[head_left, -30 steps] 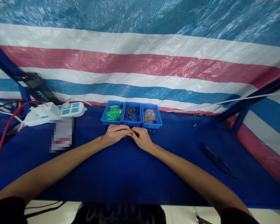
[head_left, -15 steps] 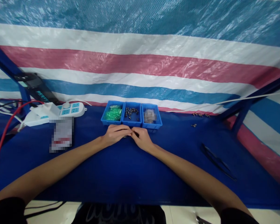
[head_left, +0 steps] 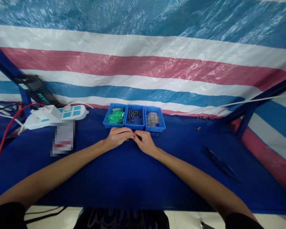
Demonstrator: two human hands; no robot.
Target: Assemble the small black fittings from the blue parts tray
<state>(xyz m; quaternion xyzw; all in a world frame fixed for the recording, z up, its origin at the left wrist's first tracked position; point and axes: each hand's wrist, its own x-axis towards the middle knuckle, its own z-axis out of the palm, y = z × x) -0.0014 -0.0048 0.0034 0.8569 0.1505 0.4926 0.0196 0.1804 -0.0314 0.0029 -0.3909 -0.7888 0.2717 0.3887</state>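
My left hand (head_left: 117,137) and my right hand (head_left: 146,142) meet at the fingertips, just in front of three blue bins. Both hands are closed in a pinch; whatever is between the fingers is too small and covered to make out. A tiny metal piece (head_left: 127,140) shows under my left fingers, on the blue table. Behind the hands, the middle bin (head_left: 134,125) holds several small dark metal fittings (head_left: 134,114). Green plastic bags (head_left: 116,115) lie in the left bin (head_left: 105,124), and clear plastic pieces (head_left: 153,119) in the right bin (head_left: 155,128).
Scissors or tweezers, dark and long (head_left: 222,165), lie at the right. Loose metal fittings (head_left: 198,128) sit at the back right. On the left are a white power strip (head_left: 73,112), a blurred packet (head_left: 64,136) and a red cable (head_left: 1,149). A striped sheet (head_left: 143,66) hangs behind.
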